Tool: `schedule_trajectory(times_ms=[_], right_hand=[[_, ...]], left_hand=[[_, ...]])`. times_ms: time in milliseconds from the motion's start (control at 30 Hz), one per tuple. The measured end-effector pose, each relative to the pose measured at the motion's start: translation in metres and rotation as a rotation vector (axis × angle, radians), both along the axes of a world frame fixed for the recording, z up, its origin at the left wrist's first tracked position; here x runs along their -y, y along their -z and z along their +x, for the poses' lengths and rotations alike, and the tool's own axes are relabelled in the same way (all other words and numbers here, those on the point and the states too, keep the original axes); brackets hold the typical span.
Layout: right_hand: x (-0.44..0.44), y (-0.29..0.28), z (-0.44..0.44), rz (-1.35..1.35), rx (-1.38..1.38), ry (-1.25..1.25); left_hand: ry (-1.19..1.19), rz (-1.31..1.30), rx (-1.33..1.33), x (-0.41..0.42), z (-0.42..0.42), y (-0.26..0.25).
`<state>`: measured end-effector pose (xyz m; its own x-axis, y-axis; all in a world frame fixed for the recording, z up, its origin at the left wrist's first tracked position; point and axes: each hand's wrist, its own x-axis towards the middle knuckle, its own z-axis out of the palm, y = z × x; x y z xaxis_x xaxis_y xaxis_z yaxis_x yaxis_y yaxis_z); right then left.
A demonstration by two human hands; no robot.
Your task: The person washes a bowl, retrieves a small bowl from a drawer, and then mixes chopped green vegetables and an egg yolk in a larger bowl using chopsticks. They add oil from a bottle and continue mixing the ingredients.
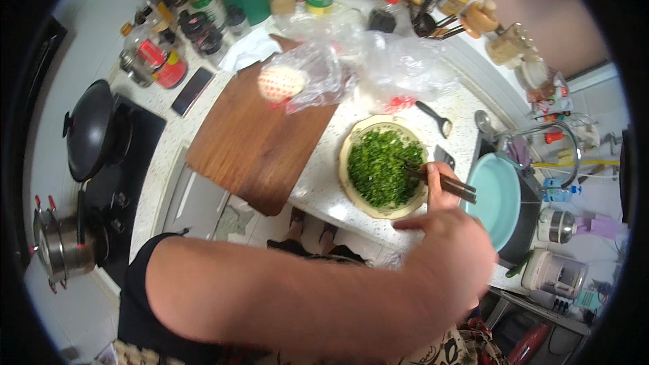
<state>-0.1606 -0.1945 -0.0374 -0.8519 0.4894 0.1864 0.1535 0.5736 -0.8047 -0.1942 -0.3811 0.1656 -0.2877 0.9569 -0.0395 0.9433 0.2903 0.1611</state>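
Right of the middle, my right hand [440, 193] grips dark wooden chopsticks [454, 186]. Their tips reach into chopped green leaves [383, 167], which fill a cream bowl [346, 190] with a patterned rim. My bare left arm crosses the lower view, close to the camera and blurred. At its end, my left hand [451, 246] overlaps my right wrist and forearm, hiding them; whether it touches them I cannot tell. Beside the bowl lie a black-handled peeler [435, 117] and, partly behind my right fingers, a blade-like tool [445, 156].
A wooden cutting board [258, 147] overhangs the counter edge, with plastic bags [324, 73] at its far end. Right is a pale blue basin [494, 203] in the sink, under a curved faucet [577, 149]. Left are a phone [192, 91], bottles [165, 63] and a wok [91, 132] on the stove.
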Motion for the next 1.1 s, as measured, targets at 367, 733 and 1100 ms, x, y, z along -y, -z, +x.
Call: schedule_trajectory(times_ms=[367,733,1100], right_hand=[[0.004,0.004,-0.011,0.078,0.086,-0.119],[-0.017,0.012,0.005,0.067,0.094,0.147],[0.02,0.005,-0.011,-0.085,-0.038,-0.145]], left_hand=[[0.216,-0.028,-0.062,-0.029,0.022,-0.082],[-0.07,-0.154,0.22,0.061,-0.03,-0.052],[-0.482,-0.124,0.822,0.108,-0.05,0.148]])
